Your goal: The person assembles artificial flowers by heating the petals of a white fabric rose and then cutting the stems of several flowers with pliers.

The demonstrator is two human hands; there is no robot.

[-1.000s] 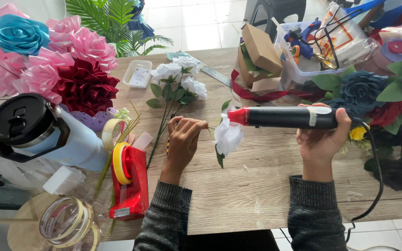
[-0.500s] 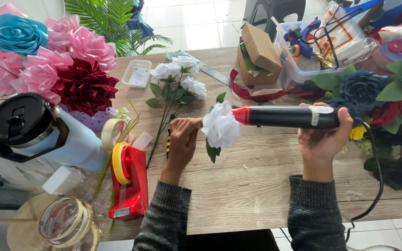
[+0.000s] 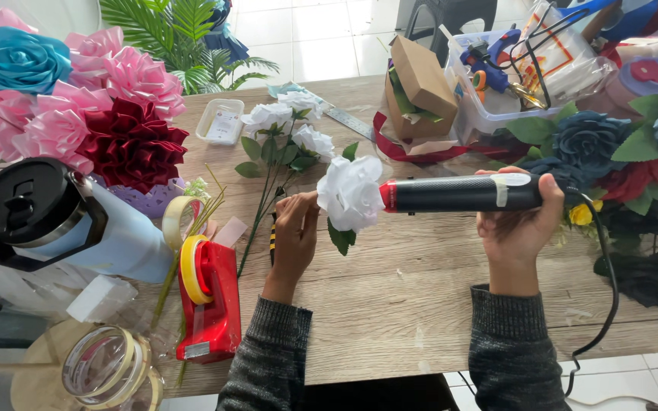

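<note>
Lifted nearer the heat gun (image 3: 458, 193) gripped by right hand (image 3: 518, 227), white rose (image 3: 350, 193) seems pinched in left fingers (image 3: 298, 209).

Red tape dispenser (image 3: 209, 301), cardboard box (image 3: 422, 85) (open), tumbler (image 3: 55, 221).

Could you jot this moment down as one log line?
left hand: holds white flower | right hand: holds black heat tool, nozzle at flower | surface: wooden table
</note>
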